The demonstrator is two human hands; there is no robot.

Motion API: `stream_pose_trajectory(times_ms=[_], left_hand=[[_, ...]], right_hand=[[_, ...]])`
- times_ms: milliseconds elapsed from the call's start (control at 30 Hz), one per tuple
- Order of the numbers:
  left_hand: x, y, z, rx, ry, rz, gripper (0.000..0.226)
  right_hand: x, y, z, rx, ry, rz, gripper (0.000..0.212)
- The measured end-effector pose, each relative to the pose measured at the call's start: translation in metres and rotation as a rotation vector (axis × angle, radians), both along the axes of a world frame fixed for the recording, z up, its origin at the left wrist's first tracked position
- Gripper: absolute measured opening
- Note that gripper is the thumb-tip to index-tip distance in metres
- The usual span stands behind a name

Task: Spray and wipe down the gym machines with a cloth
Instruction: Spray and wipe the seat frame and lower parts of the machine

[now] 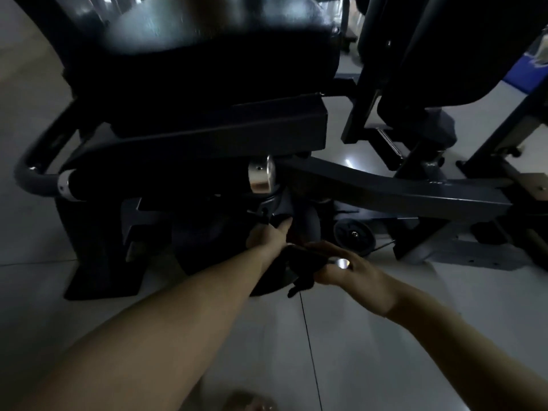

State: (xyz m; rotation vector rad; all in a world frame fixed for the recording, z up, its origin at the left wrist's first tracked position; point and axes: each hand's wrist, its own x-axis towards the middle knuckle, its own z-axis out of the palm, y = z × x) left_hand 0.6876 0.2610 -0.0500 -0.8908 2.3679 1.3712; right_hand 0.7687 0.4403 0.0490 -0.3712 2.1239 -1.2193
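Low over the tiled floor (355, 336), clutches the limp, light dark cloth (299, 269) in the right hand (353, 272), likely best bunched at its middle, touching the machine frame (280, 207) with the left hand (269, 237), curl unclear.

Deep shadow under the gym machine (385, 188) swallows the fingers (284, 225) of the left hand (268, 237), so what they touch or grip cannot be made out. The dark cloth (299, 264) held in the right hand (353, 274) merges with the black parts behind it, and its outline is unclear. The seat pad (207, 48) at the top is blurred. A blue object (526, 69) is cut by the right edge, and a blurred pale shape (252, 403) by the bottom edge
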Motion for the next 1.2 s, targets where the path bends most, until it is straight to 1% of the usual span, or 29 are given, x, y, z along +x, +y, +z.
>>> stream_pose_trajectory(times_ms=[33, 67, 133, 167, 200, 233, 267, 300, 367, 400, 433, 467, 500, 533, 600, 667, 700, 767, 833, 900, 967, 1067, 1133, 1200], left_hand=[[0.000, -0.005, -0.002, -0.032, 0.016, 0.009, 0.081], [-0.001, -0.012, -0.004, 0.000, 0.033, 0.035, 0.083], [0.008, -0.019, -0.010, 0.174, 0.126, 0.108, 0.072], [0.017, -0.019, -0.013, 0.272, 0.172, 0.156, 0.063], [0.026, -0.018, -0.014, 0.314, 0.193, 0.195, 0.060], [0.033, -0.017, -0.014, 0.273, 0.203, 0.216, 0.060], [0.037, -0.018, -0.017, 0.202, 0.197, 0.221, 0.061], [0.037, -0.018, -0.019, 0.142, 0.192, 0.212, 0.059], [0.034, -0.014, -0.016, 0.118, 0.198, 0.177, 0.049], [0.031, -0.012, -0.014, 0.112, 0.206, 0.171, 0.046], [0.030, -0.011, -0.013, 0.099, 0.212, 0.166, 0.046], [0.028, -0.008, -0.014, 0.086, 0.219, 0.166, 0.046], [0.028, -0.006, -0.017, 0.089, 0.222, 0.178, 0.046], [0.027, -0.004, -0.019, 0.122, 0.230, 0.204, 0.044], [0.025, -0.003, -0.026, 0.209, 0.248, 0.248, 0.035], [0.022, -0.005, -0.029, 0.242, 0.257, 0.235, 0.029], [0.021, -0.008, -0.029, 0.242, 0.257, 0.226, 0.029], [0.018, -0.016, -0.028, 0.212, 0.238, 0.200, 0.029], [0.017, -0.021, -0.028, 0.186, 0.243, 0.176, 0.024], [0.021, -0.019, -0.024, 0.193, 0.241, 0.154, 0.025], [0.032, -0.014, -0.026, 0.210, 0.229, 0.123, 0.027], [0.045, -0.006, -0.030, 0.170, 0.235, 0.092, 0.023], [0.046, -0.008, -0.028, 0.238, 0.191, 0.148, 0.022], [0.043, -0.013, -0.018, 0.311, 0.122, 0.226, 0.033]], right_hand=[[0.000, 0.000, 0.001, 0.018, 0.003, 0.006, 0.052], [-0.001, 0.000, 0.001, 0.032, -0.001, 0.007, 0.059], [-0.001, 0.003, -0.001, 0.083, -0.022, -0.004, 0.076], [-0.002, 0.003, 0.002, 0.115, -0.035, 0.005, 0.078], [-0.003, 0.002, 0.008, 0.143, -0.060, 0.019, 0.074], [-0.006, 0.000, 0.015, 0.177, -0.104, 0.042, 0.067], [-0.008, -0.001, 0.021, 0.233, -0.150, 0.060, 0.064], [-0.014, -0.002, 0.027, 0.310, -0.174, 0.094, 0.066], [-0.032, -0.004, 0.028, 0.471, -0.194, 0.176, 0.067], [-0.041, -0.005, 0.028, 0.515, -0.225, 0.194, 0.062], [-0.049, -0.006, 0.027, 0.507, -0.283, 0.175, 0.056], [-0.058, -0.005, 0.025, 0.441, -0.346, 0.120, 0.050], [-0.066, -0.004, 0.021, 0.330, -0.392, 0.055, 0.047], [-0.072, -0.003, 0.018, 0.211, -0.399, -0.011, 0.044], [-0.081, -0.004, 0.001, 0.049, -0.333, -0.156, 0.035], [-0.087, -0.014, -0.023, -0.007, -0.277, -0.211, 0.028], [-0.092, -0.023, -0.034, -0.008, -0.261, -0.200, 0.027], [-0.106, -0.046, -0.054, 0.051, -0.188, -0.153, 0.029], [-0.122, -0.066, -0.069, 0.096, -0.081, -0.188, 0.032], [-0.134, -0.078, -0.081, 0.107, 0.005, -0.251, 0.035], [-0.140, -0.079, -0.090, 0.070, -0.009, -0.278, 0.037], [-0.143, -0.070, -0.095, 0.036, -0.074, -0.187, 0.036], [-0.145, -0.064, -0.092, 0.105, -0.111, -0.056, 0.025], [-0.147, -0.061, -0.091, 0.168, -0.172, 0.021, 0.018]])
